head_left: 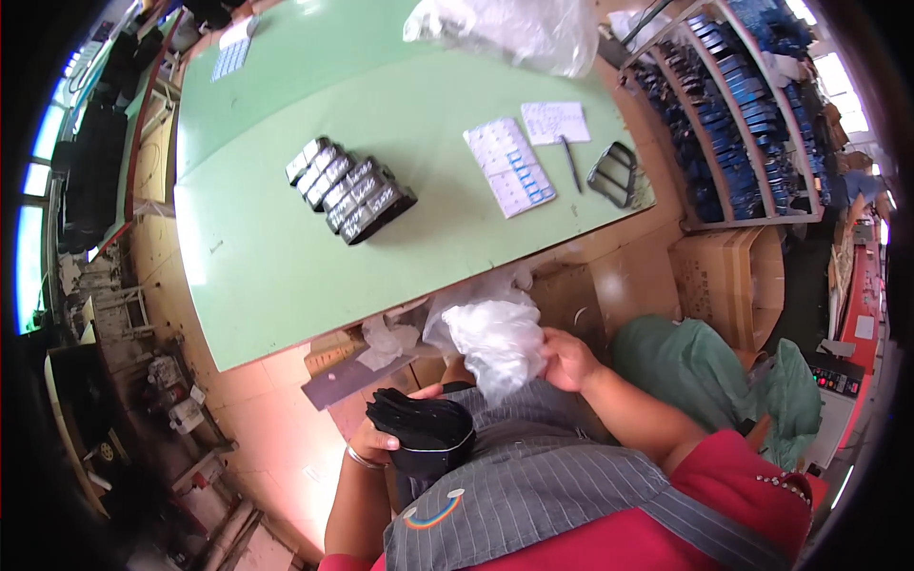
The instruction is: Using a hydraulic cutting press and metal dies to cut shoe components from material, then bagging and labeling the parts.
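My left hand (373, 442) is closed around a thick bundle of black fabric pieces (430, 430), held low in front of my apron. Their edges fan out at the top, and a thin pale line runs across the bundle. Beside it, my right hand (569, 360) pinches the right side of a crumpled, translucent plastic bag (495, 335). The bag hangs just off the near edge of the green table (286, 285). On the tabletop sits a cluster of black bundles (350, 192) with shiny wrapped tops, apart from both hands.
Right on the table lie a printed sheet (509, 167), a note (555, 122), a pen (570, 164) and a black frame (612, 175). A large plastic bag (509, 33) rests at the far edge. To my right are a green sack (681, 366), a cardboard box (714, 276) and a filled rack (738, 114).
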`<action>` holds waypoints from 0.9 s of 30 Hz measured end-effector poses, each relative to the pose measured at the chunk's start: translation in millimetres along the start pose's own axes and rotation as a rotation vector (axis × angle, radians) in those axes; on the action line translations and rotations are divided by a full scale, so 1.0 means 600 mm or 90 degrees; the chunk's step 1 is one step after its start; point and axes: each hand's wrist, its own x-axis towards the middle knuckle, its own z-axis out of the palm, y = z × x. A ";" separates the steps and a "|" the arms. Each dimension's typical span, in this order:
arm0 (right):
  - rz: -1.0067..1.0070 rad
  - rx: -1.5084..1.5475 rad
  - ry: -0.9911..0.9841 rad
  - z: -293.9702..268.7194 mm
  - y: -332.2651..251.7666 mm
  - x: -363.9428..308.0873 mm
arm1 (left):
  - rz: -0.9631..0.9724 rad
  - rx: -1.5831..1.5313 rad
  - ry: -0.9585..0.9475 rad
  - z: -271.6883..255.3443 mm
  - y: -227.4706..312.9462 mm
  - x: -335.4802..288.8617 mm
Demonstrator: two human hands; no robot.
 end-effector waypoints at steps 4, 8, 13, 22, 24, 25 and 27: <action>-0.027 0.010 -0.059 0.060 -0.017 -0.047 | -0.033 0.042 -0.105 0.030 0.019 0.061; -0.112 -0.145 -0.048 0.123 -0.025 -0.058 | 0.057 0.047 -0.196 0.073 0.014 0.118; -0.398 -0.146 0.071 0.101 -0.084 -0.110 | 0.226 0.018 -0.289 0.095 0.042 0.118; -0.460 -0.506 -0.046 0.137 -0.125 -0.142 | 0.085 0.406 -0.286 0.256 0.091 0.133; -0.396 -0.440 -0.016 0.148 -0.129 -0.135 | 0.102 0.522 -0.279 0.277 0.086 0.147; -0.318 -0.378 0.012 0.162 -0.138 -0.136 | 0.062 0.523 -0.266 0.302 0.085 0.139; -0.204 -0.188 -0.009 0.167 -0.152 -0.146 | 0.118 0.581 -0.283 0.318 0.086 0.137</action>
